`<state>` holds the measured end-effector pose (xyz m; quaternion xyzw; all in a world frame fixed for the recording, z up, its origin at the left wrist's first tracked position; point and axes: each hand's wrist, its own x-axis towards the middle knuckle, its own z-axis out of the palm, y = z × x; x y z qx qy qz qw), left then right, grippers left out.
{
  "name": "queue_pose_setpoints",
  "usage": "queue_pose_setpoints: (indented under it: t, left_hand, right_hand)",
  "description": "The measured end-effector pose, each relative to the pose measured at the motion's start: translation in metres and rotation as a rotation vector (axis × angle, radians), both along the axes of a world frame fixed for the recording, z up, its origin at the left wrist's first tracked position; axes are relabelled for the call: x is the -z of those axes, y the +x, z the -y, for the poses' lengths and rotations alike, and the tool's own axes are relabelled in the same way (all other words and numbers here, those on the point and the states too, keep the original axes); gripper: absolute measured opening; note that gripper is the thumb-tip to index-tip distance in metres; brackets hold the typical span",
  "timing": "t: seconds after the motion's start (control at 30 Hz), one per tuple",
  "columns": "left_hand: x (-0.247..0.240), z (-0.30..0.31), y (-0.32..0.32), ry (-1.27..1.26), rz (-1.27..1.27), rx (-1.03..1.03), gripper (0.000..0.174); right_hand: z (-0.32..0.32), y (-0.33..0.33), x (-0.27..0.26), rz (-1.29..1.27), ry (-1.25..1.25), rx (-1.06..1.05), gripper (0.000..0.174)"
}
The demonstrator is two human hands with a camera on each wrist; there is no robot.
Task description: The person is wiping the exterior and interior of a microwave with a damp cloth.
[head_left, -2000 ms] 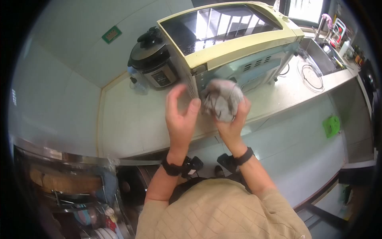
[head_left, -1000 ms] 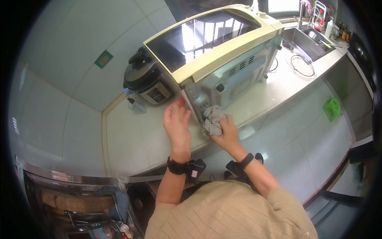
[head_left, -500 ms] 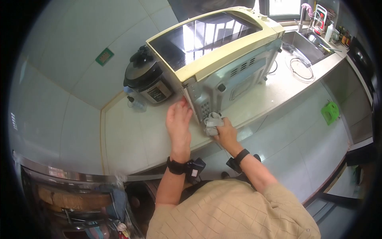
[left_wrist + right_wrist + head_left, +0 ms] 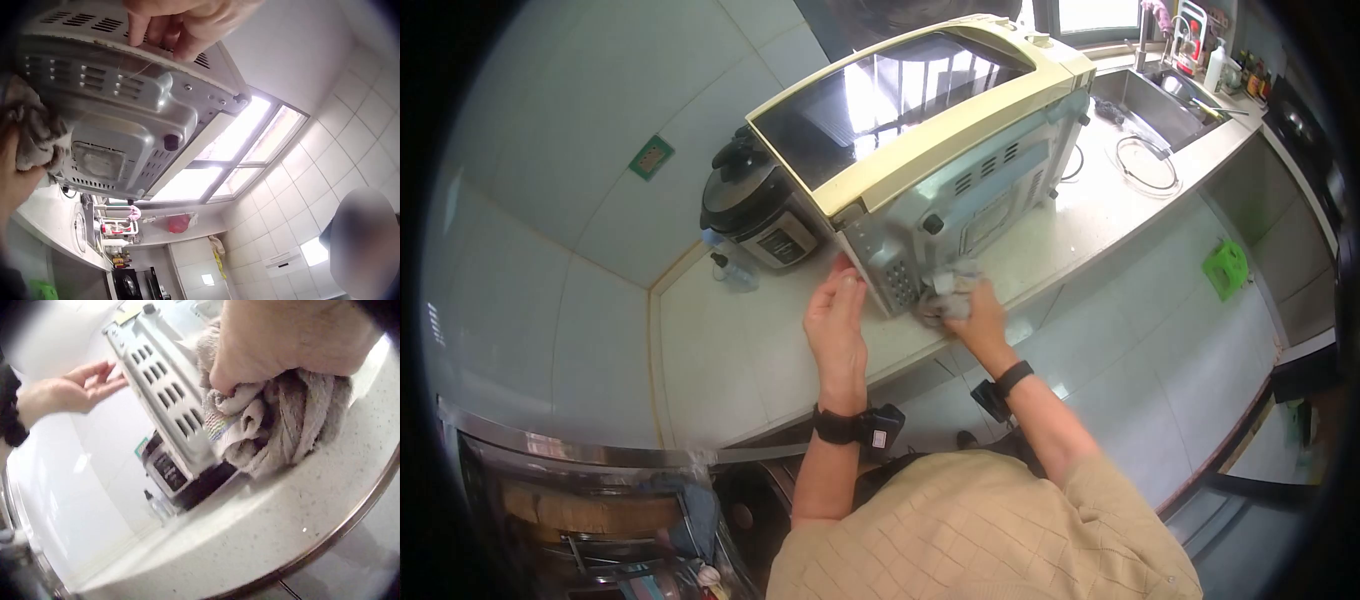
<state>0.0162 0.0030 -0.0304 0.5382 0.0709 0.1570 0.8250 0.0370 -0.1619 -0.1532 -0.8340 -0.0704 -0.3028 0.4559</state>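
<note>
A cream-coloured countertop oven is tipped onto its back, its dark glass door facing up and its vented metal underside turned to the person. My left hand rests its extended fingertips on the oven's near left edge; the left wrist view shows them by the side vents. In my right hand is a bunched grey cleaning cloth, gripped low beside the underside's bottom corner, close over the counter. The cloth is blurred in the head view. Its colourful striped patch shows in the right wrist view.
A black and silver pressure cooker stands left of the oven, with a clear bottle before it. Back right are a coiled cable and a steel sink. The counter's front edge runs close by the right hand.
My left hand, formerly raised apart, has come to the oven's edge. My right hand has lowered the cloth from in front of the underside to its bottom corner, then shifted slightly right.
</note>
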Motion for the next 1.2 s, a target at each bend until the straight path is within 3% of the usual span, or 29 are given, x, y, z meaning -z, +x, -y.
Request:
queue_pose_setpoints:
  t: [0.07, 0.1, 0.2, 0.37, 0.43, 0.53, 0.57, 0.63, 0.77, 0.83, 0.9, 1.0, 1.1, 1.2]
  left_hand:
    - [0.000, 0.000, 0.001, -0.006, -0.007, -0.014, 0.012]
    - [0.001, 0.001, -0.002, -0.013, -0.029, -0.023, 0.012]
    - [0.001, 0.004, -0.002, 0.013, -0.005, -0.018, 0.013]
    - [0.000, 0.007, -0.002, 0.026, 0.021, -0.007, 0.012]
    - [0.001, 0.009, -0.001, 0.054, 0.031, 0.008, 0.012]
    - [0.005, 0.018, 0.000, 0.192, 0.156, -0.009, 0.016]
    - [0.003, 0.022, -0.001, 0.236, 0.168, -0.025, 0.019]
    - [0.001, 0.026, -0.001, 0.278, 0.190, -0.041, 0.022]
    - [-0.005, 0.030, 0.000, 0.349, 0.178, -0.056, 0.038]
    - [-0.013, 0.037, 0.003, 0.370, 0.177, -0.046, 0.043]
    - [-0.017, 0.040, 0.002, 0.389, 0.111, -0.044, 0.050]
    - [-0.015, 0.037, 0.002, 0.415, 0.088, -0.051, 0.050]
    - [-0.017, 0.044, 0.002, 0.391, 0.081, -0.090, 0.053]
    - [-0.011, 0.053, 0.002, 0.424, 0.085, -0.156, 0.050]
  right_hand:
    - [0.005, -0.002, 0.009, -0.264, 0.032, 0.079, 0.049]
    - [0.008, -0.005, 0.000, -0.272, 0.032, 0.079, 0.049]
    - [0.019, 0.001, -0.030, -0.165, 0.143, 0.087, 0.054]
    - [-0.002, 0.009, -0.063, 0.224, 0.287, 0.213, 0.058]
    - [-0.010, 0.012, -0.049, 0.191, 0.281, 0.202, 0.057]
    - [-0.002, 0.010, -0.019, -0.058, 0.185, 0.079, 0.056]
    - [0.005, 0.009, -0.004, -0.058, 0.184, 0.084, 0.056]
    - [0.023, 0.017, 0.028, -0.373, 0.288, 0.198, 0.056]
    - [0.063, 0.043, 0.013, -0.271, 0.450, 0.306, 0.054]
    - [0.081, 0.064, -0.003, -0.076, 0.457, 0.314, 0.053]
    - [0.077, 0.084, -0.001, -0.155, 0.629, 0.203, 0.055]
    - [0.024, 0.057, -0.009, -0.182, 0.701, 0.262, 0.058]
    - [-0.018, 0.010, -0.015, -0.254, 0.648, 0.049, 0.060]
    - [-0.010, -0.001, -0.019, -0.291, 0.567, -0.076, 0.059]
